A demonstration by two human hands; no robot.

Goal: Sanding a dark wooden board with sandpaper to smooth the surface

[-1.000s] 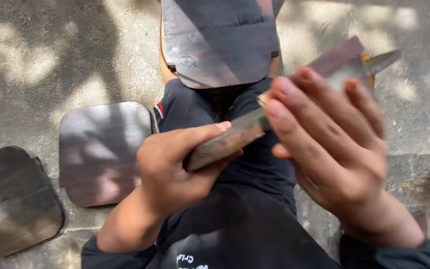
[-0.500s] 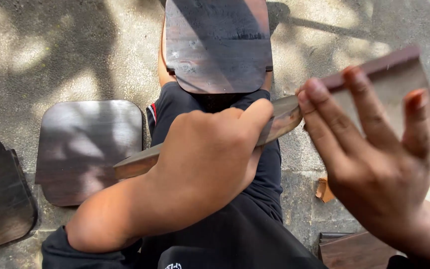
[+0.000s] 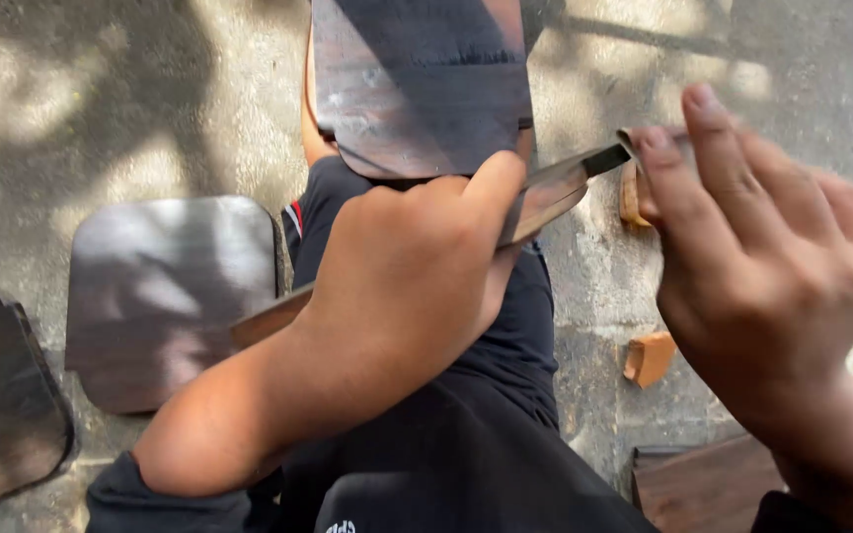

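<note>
Outdoor setting: rough concrete ground [image 3: 130,89] in dappled sun and shade. The person is seated, dark shorts [image 3: 466,434] filling the lower centre of the view.

Left hand [image 3: 407,276]: fingers closed in a full grip around the middle of a narrow wooden strip [image 3: 545,197]. The strip runs diagonally, its low end emerging left of the wrist and its high end pointing up-right above the lap.

Right hand [image 3: 762,266]: raised at the strip's upper end, fingers extended and close together, seemingly pressing a small flat piece against the tip. That piece is mostly hidden behind the fingers; cannot tell exactly how it is held.

Handling, as a judgement: the strip looks rigid and light, smooth-faced, thin toward the tip, so the tip may chip. A mid-length hold, as now, gives best control.

Surroundings: dark rounded wooden panel [image 3: 422,84] resting over the knee, another panel [image 3: 170,296] flat on the ground at left, a third dark board [image 3: 2,395] at far left. Small orange-brown wood block [image 3: 650,357] on the ground near the right forearm.
</note>
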